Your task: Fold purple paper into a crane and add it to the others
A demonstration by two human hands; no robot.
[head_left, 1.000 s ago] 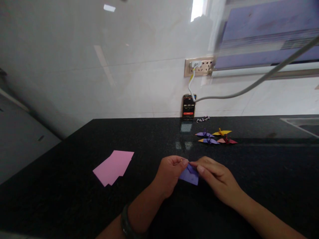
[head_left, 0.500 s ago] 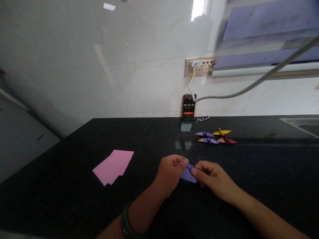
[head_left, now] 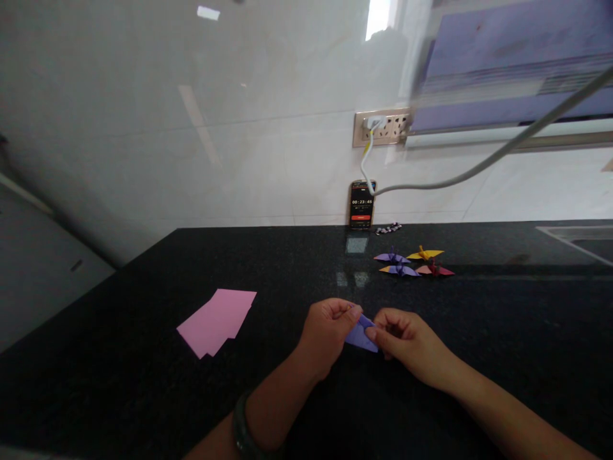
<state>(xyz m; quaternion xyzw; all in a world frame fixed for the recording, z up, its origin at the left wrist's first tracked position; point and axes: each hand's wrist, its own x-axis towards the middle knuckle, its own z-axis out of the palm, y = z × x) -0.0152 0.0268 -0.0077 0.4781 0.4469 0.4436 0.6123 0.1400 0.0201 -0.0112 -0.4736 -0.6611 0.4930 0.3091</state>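
A small piece of folded purple origami paper (head_left: 360,340) is held between my two hands, just over the dark countertop. My left hand (head_left: 330,329) pinches its upper left part between thumb and fingers. At the right edge, my right hand (head_left: 407,338) grips it with the thumb on top and the fingers curled behind. The fingers cover parts of the paper, so its full folded shape is hidden. Beyond my hands sit several finished paper cranes, among them a yellow crane (head_left: 424,255), a red crane (head_left: 435,270) and a purple crane (head_left: 400,271).
Pink paper sheets (head_left: 218,322) lie overlapped on the black countertop (head_left: 119,370) at left. A phone (head_left: 361,204) showing a timer leans against the wall, beside a beaded string (head_left: 387,229). A grey cable (head_left: 454,184) runs from the socket (head_left: 383,128) across the upper right.
Both hands keep almost the same pose on the purple paper. The view has shifted very slightly, and the phone's timer reads a little later.
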